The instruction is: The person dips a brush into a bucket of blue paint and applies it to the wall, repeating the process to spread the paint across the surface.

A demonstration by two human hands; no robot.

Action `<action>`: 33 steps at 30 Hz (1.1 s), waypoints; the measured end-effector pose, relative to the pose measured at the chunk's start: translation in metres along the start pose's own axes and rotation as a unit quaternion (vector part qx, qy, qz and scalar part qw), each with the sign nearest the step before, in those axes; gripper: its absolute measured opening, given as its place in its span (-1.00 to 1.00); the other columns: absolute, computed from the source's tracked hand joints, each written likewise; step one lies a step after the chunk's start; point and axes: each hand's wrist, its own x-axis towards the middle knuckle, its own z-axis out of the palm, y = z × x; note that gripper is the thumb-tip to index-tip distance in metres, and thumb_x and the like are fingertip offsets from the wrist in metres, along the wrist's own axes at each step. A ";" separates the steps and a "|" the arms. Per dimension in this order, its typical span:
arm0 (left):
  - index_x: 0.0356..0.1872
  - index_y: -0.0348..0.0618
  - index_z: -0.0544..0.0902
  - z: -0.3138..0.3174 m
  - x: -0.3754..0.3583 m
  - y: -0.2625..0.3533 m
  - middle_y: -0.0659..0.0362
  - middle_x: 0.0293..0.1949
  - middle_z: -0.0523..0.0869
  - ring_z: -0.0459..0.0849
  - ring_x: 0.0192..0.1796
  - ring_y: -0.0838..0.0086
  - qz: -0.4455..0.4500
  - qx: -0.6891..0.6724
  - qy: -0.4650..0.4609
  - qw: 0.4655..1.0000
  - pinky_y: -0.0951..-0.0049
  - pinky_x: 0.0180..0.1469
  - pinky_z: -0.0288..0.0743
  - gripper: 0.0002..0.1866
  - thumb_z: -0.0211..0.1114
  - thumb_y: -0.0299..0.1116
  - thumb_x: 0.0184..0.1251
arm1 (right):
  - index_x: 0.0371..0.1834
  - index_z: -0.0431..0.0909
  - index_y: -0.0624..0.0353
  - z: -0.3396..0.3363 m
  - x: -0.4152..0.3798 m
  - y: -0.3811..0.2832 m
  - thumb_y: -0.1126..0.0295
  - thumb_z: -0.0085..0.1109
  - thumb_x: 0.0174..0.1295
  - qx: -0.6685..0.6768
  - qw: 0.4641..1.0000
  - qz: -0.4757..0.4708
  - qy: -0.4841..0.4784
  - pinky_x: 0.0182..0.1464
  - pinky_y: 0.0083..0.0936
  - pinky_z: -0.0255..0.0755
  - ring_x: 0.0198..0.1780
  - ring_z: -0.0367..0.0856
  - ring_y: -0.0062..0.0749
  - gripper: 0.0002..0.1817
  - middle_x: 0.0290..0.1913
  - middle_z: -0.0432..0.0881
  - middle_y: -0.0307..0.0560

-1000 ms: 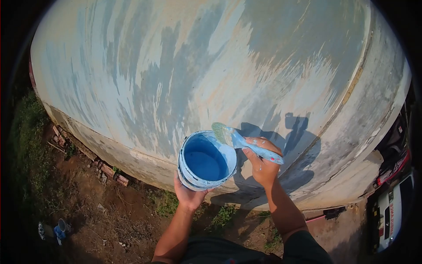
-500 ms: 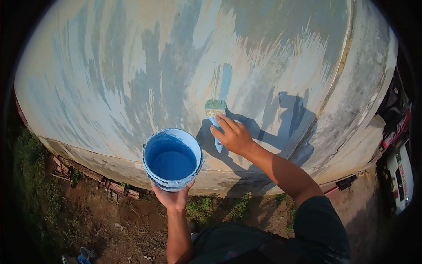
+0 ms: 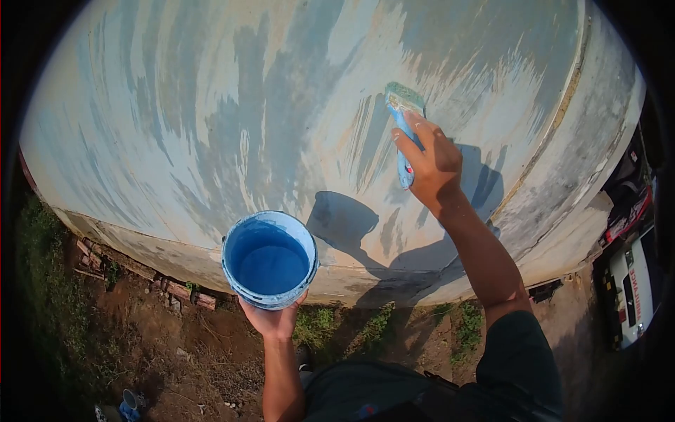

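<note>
My left hand (image 3: 274,320) is closed around the lower part of a paint bucket (image 3: 270,259) and holds it up in front of the wall. Blue paint (image 3: 273,269) lies inside, and paint smears coat the bucket's rim. My right hand (image 3: 434,163) grips the blue handle of a paintbrush (image 3: 401,133). The brush's pale greenish bristles point up and appear to be at the wall surface (image 3: 281,105), which carries streaky light blue and grey-blue strokes over a beige ground.
A vertical ridge (image 3: 562,105) runs down the wall at the right. Bare soil and weeds (image 3: 320,327) border its foot, with broken bricks (image 3: 186,292) on the left. A white vehicle marked ambulance (image 3: 633,285) stands at the right. A small blue container (image 3: 129,404) lies low left.
My right hand has moved the brush up and to the right across the wall, and the brush has tilted. The bucket in my left hand has shifted slightly left and down.
</note>
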 end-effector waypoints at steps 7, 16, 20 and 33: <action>0.69 0.15 0.31 -0.014 -0.004 0.000 0.01 0.65 0.39 0.53 0.53 -0.16 -0.015 0.019 0.012 1.000 -0.50 0.23 0.65 -0.14 0.06 0.42 0.56 | 0.02 0.76 0.09 0.053 -0.162 -0.116 0.50 0.36 0.21 0.129 0.939 -0.041 -0.317 -0.11 -0.31 0.79 0.14 0.78 -0.08 -0.71 0.05 0.74 0.10; 0.69 0.16 0.32 -0.011 0.004 0.019 0.02 0.65 0.38 0.50 0.56 -0.13 -0.021 0.048 -0.024 0.998 -0.51 0.26 0.60 -0.14 0.07 0.42 0.56 | 0.03 0.78 0.04 0.013 0.036 -0.028 0.59 0.52 0.02 0.143 0.982 0.037 -0.117 -0.03 -0.21 0.74 0.04 0.81 -0.07 -0.56 0.03 0.78 -0.04; 0.69 0.17 0.33 -0.003 0.010 0.028 0.03 0.65 0.39 0.50 0.56 -0.12 -0.026 0.024 -0.031 0.999 -0.50 0.27 0.59 -0.15 0.07 0.42 0.56 | 0.03 0.80 0.03 0.008 0.090 -0.010 0.59 0.53 0.02 -0.036 0.999 0.003 0.029 -0.06 -0.27 0.79 0.05 0.83 -0.07 -0.56 0.07 0.80 0.04; 0.68 0.19 0.34 -0.018 0.032 0.063 0.06 0.64 0.40 0.52 0.53 -0.10 -0.020 0.020 -0.014 1.000 -0.48 0.25 0.59 -0.15 0.01 0.44 0.55 | -0.05 0.77 0.15 0.076 -0.044 -0.113 0.54 0.37 0.24 0.342 0.892 0.129 -0.265 -0.19 -0.21 0.70 -0.20 0.80 0.05 -0.78 -0.17 0.75 0.04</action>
